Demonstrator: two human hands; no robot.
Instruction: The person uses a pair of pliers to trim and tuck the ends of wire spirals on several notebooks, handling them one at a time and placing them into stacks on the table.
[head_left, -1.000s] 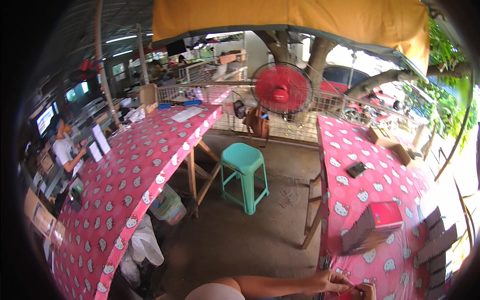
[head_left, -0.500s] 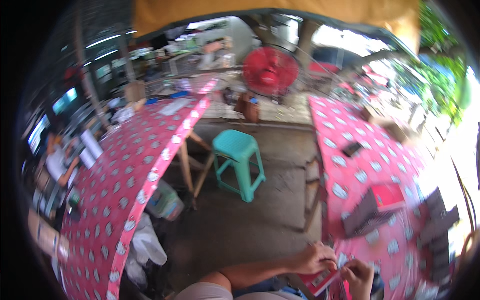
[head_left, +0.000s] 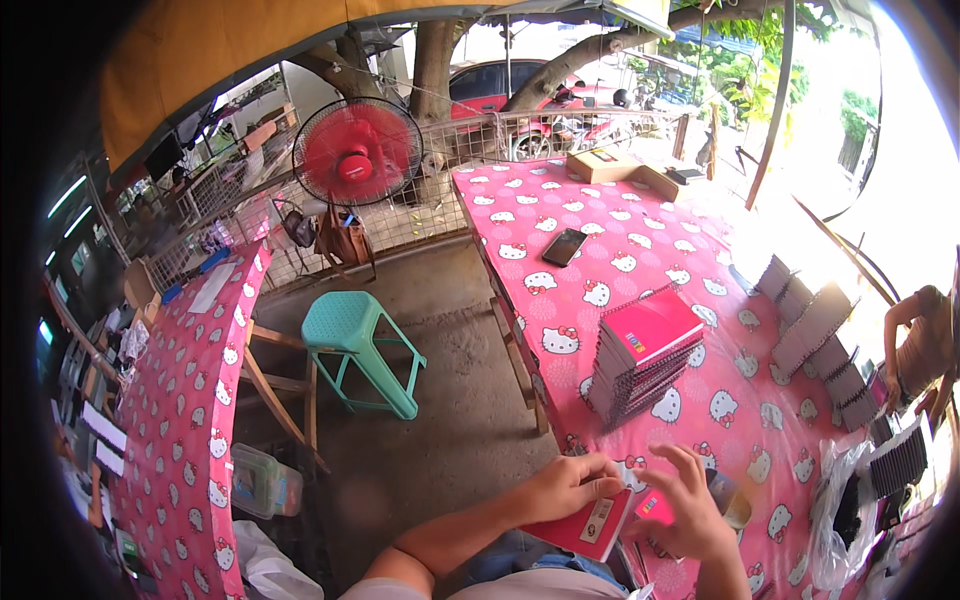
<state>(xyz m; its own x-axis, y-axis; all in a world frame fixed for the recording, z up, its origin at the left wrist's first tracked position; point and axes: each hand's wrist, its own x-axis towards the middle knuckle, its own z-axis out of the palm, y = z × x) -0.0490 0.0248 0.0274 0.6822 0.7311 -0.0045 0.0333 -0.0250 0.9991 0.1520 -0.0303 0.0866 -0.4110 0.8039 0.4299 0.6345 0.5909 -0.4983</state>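
Observation:
My left hand (head_left: 568, 492) is closed on the upper edge of a red notebook (head_left: 583, 534), which carries a pale label with a barcode. Close to its right side, my right hand (head_left: 692, 512) is raised with thumb and fingers spread, and nothing shows between them. Partly hidden behind that hand lies another red notebook (head_left: 652, 507) with a small colourful print. Farther up the pink patterned table (head_left: 735, 490) stands a tall stack of spiral-bound red notebooks (head_left: 655, 330).
A phone (head_left: 565, 247) and cardboard boxes (head_left: 610, 166) lie toward the table's far end. More notebook stacks (head_left: 815, 330) line its right side, near a clear plastic bag (head_left: 840, 510) and another person (head_left: 920, 340). Left are a green stool (head_left: 345, 322), a red fan (head_left: 358, 152) and a second table (head_left: 190, 420).
My view has swung to the right and sharpened. My right hand has opened and come away from the notebook; the left keeps hold of it.

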